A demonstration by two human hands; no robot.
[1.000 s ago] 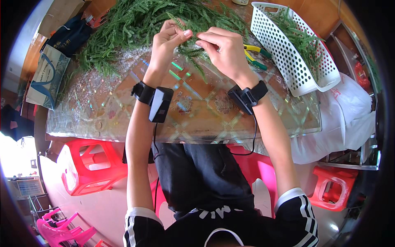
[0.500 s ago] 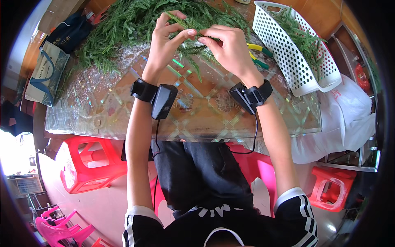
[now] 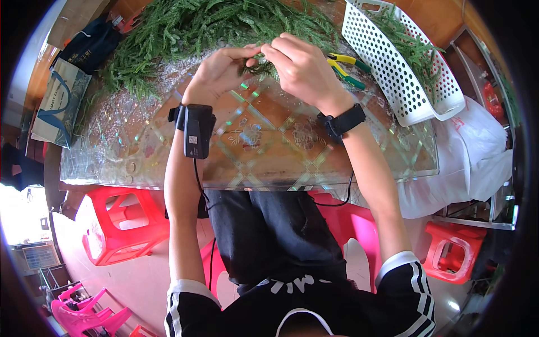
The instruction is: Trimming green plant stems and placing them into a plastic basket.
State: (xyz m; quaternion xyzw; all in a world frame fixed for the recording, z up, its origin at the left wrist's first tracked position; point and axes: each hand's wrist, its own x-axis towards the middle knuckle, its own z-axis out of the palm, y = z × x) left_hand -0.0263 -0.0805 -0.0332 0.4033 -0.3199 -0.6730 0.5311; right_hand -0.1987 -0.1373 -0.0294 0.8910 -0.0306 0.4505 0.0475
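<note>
Over the glass-topped table (image 3: 269,163), my left hand (image 3: 222,70) and my right hand (image 3: 300,70) meet at the fingertips. Both are closed, pinching a green artificial pine sprig (image 3: 263,69) that is mostly hidden behind the fingers. Just beyond them spreads a large heap of similar pine branches (image 3: 185,28). A pair of pliers (image 3: 352,82) with green and yellow handles lies to the right of my right hand, not touched.
A white perforated basket (image 3: 382,73) with pine sprigs (image 3: 415,53) stands at the right, beside a white plastic bag (image 3: 455,163). A paper bag (image 3: 59,104) and a dark cloth bag (image 3: 90,45) sit at the left. Red stools (image 3: 126,224) stand below the table.
My right hand has rolled over, its back turned more upward. The left hand has turned and shifted slightly down. The sprig, earlier sticking out around the fingers, is now mostly hidden.
</note>
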